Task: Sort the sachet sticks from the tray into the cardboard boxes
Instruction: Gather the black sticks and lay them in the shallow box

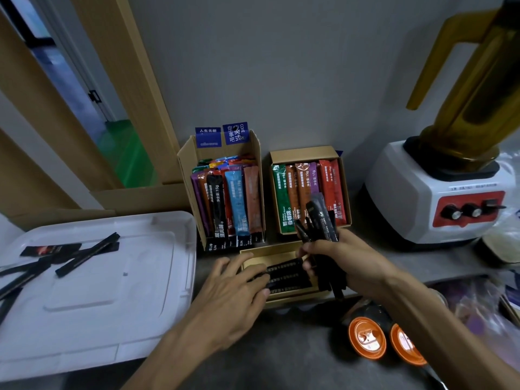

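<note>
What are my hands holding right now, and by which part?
The right hand grips a bundle of black sachet sticks around its middle. The left hand holds nothing; its fingers rest on sticks lying in the near box.

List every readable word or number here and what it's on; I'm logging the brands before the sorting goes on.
"净含量:15g": black sachet in the left box.
"15g": blue sachet beside it.
"净含量:15g": orange sachet in the right box.
"人生": left blue card; the remaining characters are blurred.
Too small or blurred: print on the black sticks, the label on the blender, the orange lids.
</note>
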Action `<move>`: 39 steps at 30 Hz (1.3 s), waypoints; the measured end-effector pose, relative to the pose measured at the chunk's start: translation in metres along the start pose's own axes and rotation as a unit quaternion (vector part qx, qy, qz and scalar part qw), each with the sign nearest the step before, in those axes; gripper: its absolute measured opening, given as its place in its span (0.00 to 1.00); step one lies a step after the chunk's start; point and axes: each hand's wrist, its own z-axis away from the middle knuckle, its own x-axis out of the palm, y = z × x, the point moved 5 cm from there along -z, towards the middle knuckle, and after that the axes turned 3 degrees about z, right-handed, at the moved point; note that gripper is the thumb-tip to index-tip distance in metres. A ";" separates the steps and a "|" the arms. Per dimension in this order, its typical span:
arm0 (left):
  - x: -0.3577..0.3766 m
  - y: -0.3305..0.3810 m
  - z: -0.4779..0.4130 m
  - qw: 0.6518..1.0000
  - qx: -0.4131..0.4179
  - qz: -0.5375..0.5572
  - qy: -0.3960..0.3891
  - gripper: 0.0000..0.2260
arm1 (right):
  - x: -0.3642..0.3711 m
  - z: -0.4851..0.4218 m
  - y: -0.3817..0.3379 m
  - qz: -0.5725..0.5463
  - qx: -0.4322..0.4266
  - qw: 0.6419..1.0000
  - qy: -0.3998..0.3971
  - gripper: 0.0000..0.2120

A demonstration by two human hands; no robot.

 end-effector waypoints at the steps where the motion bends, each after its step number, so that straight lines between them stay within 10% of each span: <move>1: 0.000 0.001 0.001 1.000 0.003 0.001 -0.002 0.28 | 0.001 0.001 0.001 -0.008 -0.003 1.000 -0.008 0.08; 6: -0.021 0.000 0.000 0.985 -0.016 0.119 0.126 0.17 | 0.010 0.010 0.002 -0.063 -0.028 0.995 -0.076 0.09; 10: -0.053 0.004 -0.016 0.867 -0.124 0.455 0.162 0.09 | 0.023 0.016 -0.004 0.023 -0.075 0.994 -0.072 0.13; 28: -0.045 -0.002 -0.018 0.691 -0.217 0.661 0.196 0.08 | 0.005 0.015 0.003 0.040 -0.072 0.995 0.061 0.10; 36: -0.063 0.015 -0.019 0.921 -0.079 0.275 0.264 0.06 | 0.018 0.023 -0.022 -0.002 -0.145 0.988 0.052 0.22; 39: -0.062 0.025 -0.025 0.958 -0.027 0.154 0.240 0.13 | 0.026 0.024 -0.027 0.052 -0.164 0.984 0.051 0.23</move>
